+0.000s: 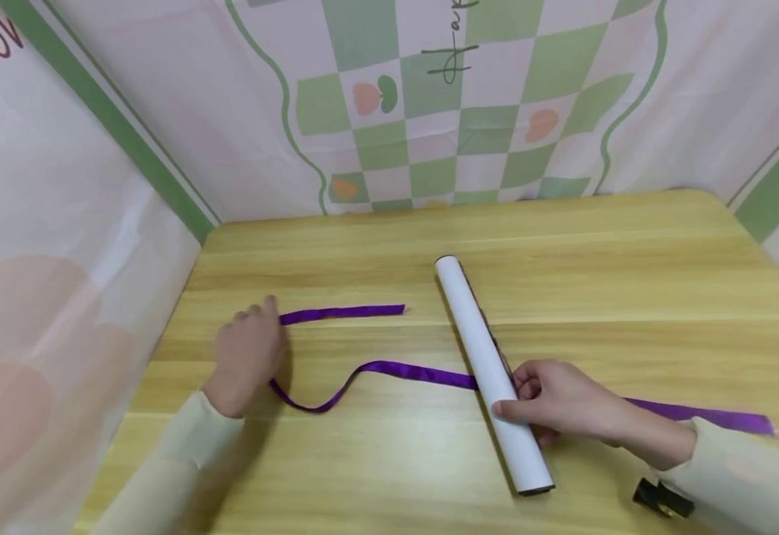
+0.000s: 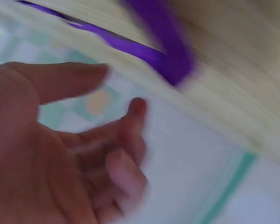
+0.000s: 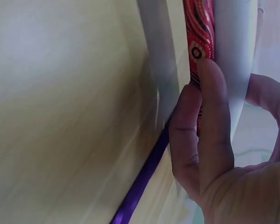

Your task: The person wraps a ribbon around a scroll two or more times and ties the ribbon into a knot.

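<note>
A rolled-up sheet, white outside with a red patterned edge, lies slantwise on the table. My right hand grips it near its lower half, thumb on the white side and fingers curled at the patterned edge. A purple ribbon passes beneath the roll and out to the right. At the left the ribbon doubles back near my left hand, which hides part of it in the head view. In the left wrist view the ribbon's bend is apart from the loosely bent fingers, which hold nothing.
The wooden table meets a hanging cloth with green checks at the back. Another printed cloth hangs along the left side. A small black object shows beside the right sleeve.
</note>
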The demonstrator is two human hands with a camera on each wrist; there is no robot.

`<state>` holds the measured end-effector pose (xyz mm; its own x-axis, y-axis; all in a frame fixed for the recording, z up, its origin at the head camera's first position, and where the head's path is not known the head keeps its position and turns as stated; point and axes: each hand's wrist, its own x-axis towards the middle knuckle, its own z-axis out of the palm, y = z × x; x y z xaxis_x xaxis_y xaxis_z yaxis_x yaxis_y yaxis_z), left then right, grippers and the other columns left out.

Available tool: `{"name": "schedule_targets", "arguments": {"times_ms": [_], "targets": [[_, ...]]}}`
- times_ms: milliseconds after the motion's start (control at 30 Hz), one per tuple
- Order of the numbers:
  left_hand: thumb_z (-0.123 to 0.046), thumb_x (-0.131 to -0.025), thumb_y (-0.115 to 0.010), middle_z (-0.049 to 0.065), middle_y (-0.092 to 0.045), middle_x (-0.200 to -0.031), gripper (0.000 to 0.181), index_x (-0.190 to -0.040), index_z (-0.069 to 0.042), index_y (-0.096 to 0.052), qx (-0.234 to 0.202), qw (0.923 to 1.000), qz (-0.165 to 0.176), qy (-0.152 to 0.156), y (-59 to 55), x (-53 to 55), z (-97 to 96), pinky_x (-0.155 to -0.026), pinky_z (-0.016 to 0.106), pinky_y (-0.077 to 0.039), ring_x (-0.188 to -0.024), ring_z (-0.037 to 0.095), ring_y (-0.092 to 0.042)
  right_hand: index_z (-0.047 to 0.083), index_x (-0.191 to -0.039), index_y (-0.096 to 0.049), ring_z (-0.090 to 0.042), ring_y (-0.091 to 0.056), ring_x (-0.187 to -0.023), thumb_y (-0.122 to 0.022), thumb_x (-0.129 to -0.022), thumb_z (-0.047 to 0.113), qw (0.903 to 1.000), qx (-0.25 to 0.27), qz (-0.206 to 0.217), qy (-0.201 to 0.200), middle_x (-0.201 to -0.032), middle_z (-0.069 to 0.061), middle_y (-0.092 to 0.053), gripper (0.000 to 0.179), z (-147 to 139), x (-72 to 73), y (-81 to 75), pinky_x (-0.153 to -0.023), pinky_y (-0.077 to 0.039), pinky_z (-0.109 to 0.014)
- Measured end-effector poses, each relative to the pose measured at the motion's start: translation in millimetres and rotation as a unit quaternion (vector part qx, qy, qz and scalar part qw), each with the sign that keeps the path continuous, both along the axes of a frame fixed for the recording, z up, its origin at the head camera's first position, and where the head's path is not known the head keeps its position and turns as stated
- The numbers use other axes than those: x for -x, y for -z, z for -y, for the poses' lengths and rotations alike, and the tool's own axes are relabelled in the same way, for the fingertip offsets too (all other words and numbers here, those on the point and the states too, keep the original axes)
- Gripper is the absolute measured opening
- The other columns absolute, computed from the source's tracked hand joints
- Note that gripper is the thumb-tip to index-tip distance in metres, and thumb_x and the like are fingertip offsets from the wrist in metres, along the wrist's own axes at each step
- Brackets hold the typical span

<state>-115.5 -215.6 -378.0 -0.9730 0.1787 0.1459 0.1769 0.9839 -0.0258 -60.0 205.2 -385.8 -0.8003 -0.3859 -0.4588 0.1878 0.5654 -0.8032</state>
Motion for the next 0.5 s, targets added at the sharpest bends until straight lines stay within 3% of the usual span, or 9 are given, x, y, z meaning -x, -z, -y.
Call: {"name": "schedule_targets", "arguments": {"times_ms": [67, 100, 167, 233, 300, 367, 500], "targets": [[-0.015, -0.099, -0.068, 0.020, -0.074, -0.102, 0.031, -0.124, 0.003, -0.064, -0.014, 0.9943, -0.017, 0.104, 2.7, -7.3, -19.9, -0.071, 0.051, -0.062, -0.090, 0.039, -0.073, -0.007, -0.114, -0.062, -0.021, -0.067, -0.069, -0.082, -0.091, 0.027, 1.0000, 0.000, -0.006, -0.003, -0.085, -0.008, -0.068, 0.046, 8.0, -2.5, 1.0, -0.055, -0.061, -0.035], [-0.017, -0.099, -0.070, 0.019, -0.074, -0.110, 0.033, -0.127, 0.000, -0.066, -0.022, 0.9866, -0.009, 0.161, 4.3, -10.4, -30.5, -0.081, 0.050, -0.063, -0.099, 0.037, -0.073, -0.007, -0.113, -0.063, -0.021, -0.067, -0.067, -0.083, -0.090, 0.028, 0.9999, 0.002, -0.009, -0.005, -0.084, -0.007, -0.068, 0.046, 12.4, -4.1, 1.6, -0.054, -0.061, -0.035], [-0.023, -0.102, -0.069, 0.014, -0.071, -0.132, 0.041, -0.140, -0.007, -0.064, -0.021, 0.9647, 0.042, 0.259, 7.1, -17.1, -52.6, -0.101, 0.050, -0.058, -0.121, 0.033, -0.068, -0.005, -0.110, -0.063, -0.020, -0.067, -0.064, -0.084, -0.089, 0.029, 0.9998, 0.010, -0.014, -0.007, -0.082, -0.007, -0.068, 0.045, 21.4, -7.0, 2.8, -0.053, -0.061, -0.036], [-0.029, -0.107, -0.062, 0.009, -0.063, -0.149, 0.045, -0.149, -0.015, -0.059, 0.004, 0.9413, 0.096, 0.324, 10.5, -24.4, -73.6, -0.114, 0.050, -0.050, -0.138, 0.030, -0.059, -0.004, -0.108, -0.063, -0.020, -0.067, -0.063, -0.085, -0.088, 0.030, 0.9997, 0.016, -0.020, -0.008, -0.081, -0.007, -0.067, 0.044, 29.0, -9.6, 4.4, -0.053, -0.061, -0.037], [-0.037, -0.110, -0.055, 0.005, -0.054, -0.160, 0.048, -0.156, -0.020, -0.053, 0.046, 0.9248, 0.122, 0.358, 14.4, -31.5, -90.6, -0.119, 0.049, -0.046, -0.148, 0.028, -0.051, -0.002, -0.104, -0.064, -0.019, -0.067, -0.061, -0.085, -0.088, 0.031, 0.9995, 0.014, -0.027, -0.008, -0.079, -0.006, -0.067, 0.043, 34.6, -11.5, 6.2, -0.052, -0.061, -0.037], [-0.043, -0.112, -0.047, 0.001, -0.046, -0.167, 0.052, -0.160, -0.022, -0.047, 0.087, 0.9154, 0.127, 0.372, 18.1, -37.2, -102.8, -0.120, 0.046, -0.044, -0.153, 0.025, -0.045, -0.001, -0.102, -0.064, -0.018, -0.067, -0.060, -0.085, -0.087, 0.032, 0.9991, 0.005, -0.040, -0.009, -0.078, -0.006, -0.068, 0.042, 38.1, -12.6, 8.0, -0.051, -0.060, -0.036], [-0.049, -0.112, -0.043, -0.003, -0.044, -0.168, 0.056, -0.162, -0.022, -0.044, 0.129, 0.9168, 0.107, 0.363, 23.5, -42.8, -114.0, -0.118, 0.040, -0.045, -0.151, 0.021, -0.046, -0.002, -0.107, -0.063, -0.015, -0.064, -0.059, -0.086, -0.086, 0.036, 0.9955, -0.038, -0.084, -0.021, -0.075, -0.002, -0.067, 0.049, 41.2, -14.3, 9.5, -0.050, -0.055, -0.031]]}}
